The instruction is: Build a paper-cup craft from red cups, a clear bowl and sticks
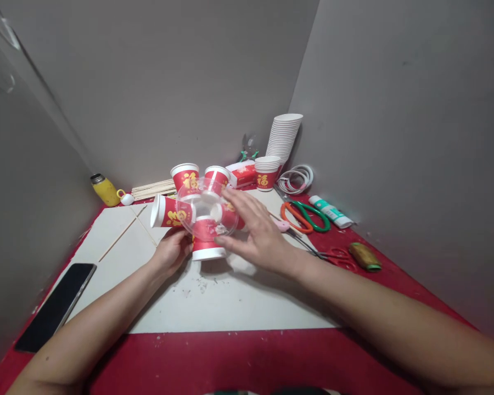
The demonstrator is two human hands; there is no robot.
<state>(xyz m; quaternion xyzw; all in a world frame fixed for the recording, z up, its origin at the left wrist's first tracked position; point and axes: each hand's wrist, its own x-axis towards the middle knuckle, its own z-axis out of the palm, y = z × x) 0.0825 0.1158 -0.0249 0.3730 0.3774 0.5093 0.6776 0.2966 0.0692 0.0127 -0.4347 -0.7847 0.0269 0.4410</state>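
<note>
A cluster of red paper cups with gold characters (205,229) fans out around a clear plastic lid (203,206) above the white board (230,302). My left hand (173,250) grips the cluster from below at its left side, fingers curled under it. My right hand (253,233) lies against the right side of the cluster, fingers stretched out flat towards the clear lid, with the thumb beneath the lowest cup. A white scrap (242,265) sits under my right palm.
A black phone (55,307) lies at the left edge. At the back stand a yellow bottle (104,190), wooden sticks (153,189), stacked cups (267,171) and white bowls (285,134). Scissors (307,216), a glue tube (332,213), and a spool (364,256) lie on the right.
</note>
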